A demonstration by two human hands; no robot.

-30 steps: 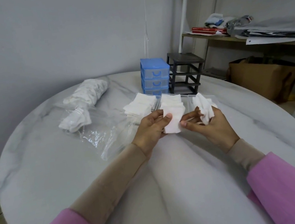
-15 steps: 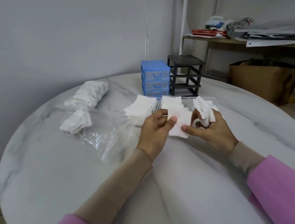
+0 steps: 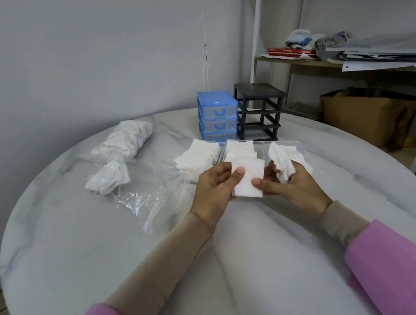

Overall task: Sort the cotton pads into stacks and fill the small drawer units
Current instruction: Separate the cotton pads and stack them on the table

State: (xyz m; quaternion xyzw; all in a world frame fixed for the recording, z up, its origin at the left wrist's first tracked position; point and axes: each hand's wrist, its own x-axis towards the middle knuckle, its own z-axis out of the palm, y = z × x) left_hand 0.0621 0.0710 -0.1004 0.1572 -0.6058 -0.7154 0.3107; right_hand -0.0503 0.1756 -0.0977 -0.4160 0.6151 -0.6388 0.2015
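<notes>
So both hands, left hand (image 3: 215,185) and right hand (image 3: 289,186), pinch a square cotton pad (image 3: 247,179), mid-sorting; next it probably goes on a stack (image 3: 239,150)

Both forearms reach in from the near edge, in beige sleeves under pink cuffs, and converge toward the middle. The left hand (image 3: 216,185) is turned palm inward, fingers curled, its thumb pressed onto the face of a square cotton pad (image 3: 247,178). The right hand (image 3: 295,187) pinches the same pad's near right corner with its thumb, while its other fingers curl round a crumpled bunch of pads (image 3: 282,164).
</notes>
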